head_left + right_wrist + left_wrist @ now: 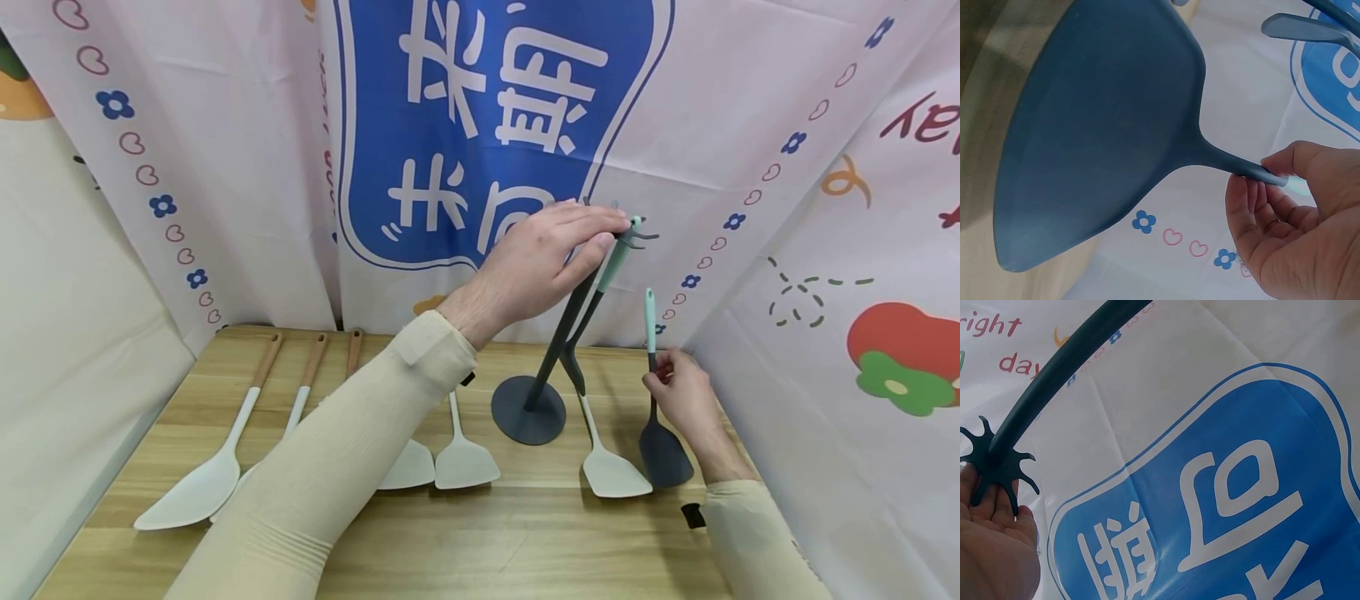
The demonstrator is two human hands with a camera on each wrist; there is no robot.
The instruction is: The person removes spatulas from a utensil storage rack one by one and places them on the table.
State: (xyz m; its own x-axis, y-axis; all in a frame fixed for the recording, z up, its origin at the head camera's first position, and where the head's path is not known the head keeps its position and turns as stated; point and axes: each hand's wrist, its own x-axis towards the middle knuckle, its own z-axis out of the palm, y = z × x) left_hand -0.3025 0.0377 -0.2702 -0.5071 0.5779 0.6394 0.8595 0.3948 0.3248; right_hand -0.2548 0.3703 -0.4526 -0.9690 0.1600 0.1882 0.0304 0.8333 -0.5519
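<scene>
My right hand (678,392) pinches a dark spatula (663,454) with a mint handle by its neck, between thumb and fingers. The spatula is upright, blade down, close over the table's right side; its broad blade (1110,125) fills much of the right wrist view. With nearly straight fingers, my left hand (536,258) touches the hooked top of a dark utensil stand (528,410). Those curved hooks (997,464) spread over the fingers in the left wrist view. From the stand hangs another dark utensil (572,365) with a mint handle, seen edge-on.
A white turner (611,473) lies just left of the dark spatula. Several white utensils, including a large spoon-like one (195,492) with a wooden handle, lie in a row on the left of the wooden table (480,550). My left forearm covers some. Printed cloth hangs behind.
</scene>
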